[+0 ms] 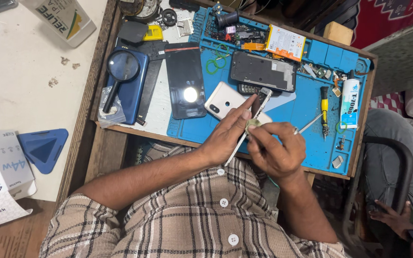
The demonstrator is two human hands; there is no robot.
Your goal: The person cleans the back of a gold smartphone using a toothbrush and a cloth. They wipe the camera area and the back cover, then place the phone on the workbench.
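My left hand point(228, 134) holds a slim phone frame part point(260, 101) upright on its edge over the blue work mat point(307, 107). My right hand point(276, 145) pinches a small round greenish piece point(252, 124) against that part, with a thin metal tool point(310, 123) sticking out to the right of its fingers. Just behind my hands lies a white phone back cover point(223, 100). Both wrists rest at the mat's near edge.
A black phone point(185, 79), a dark phone chassis point(263, 71), a battery point(285, 43), a yellow-handled screwdriver point(324, 107), a glue tube point(349, 102) and a magnifier point(120, 69) on a blue phone lie around. Another person's hand point(393, 217) rests at lower right.
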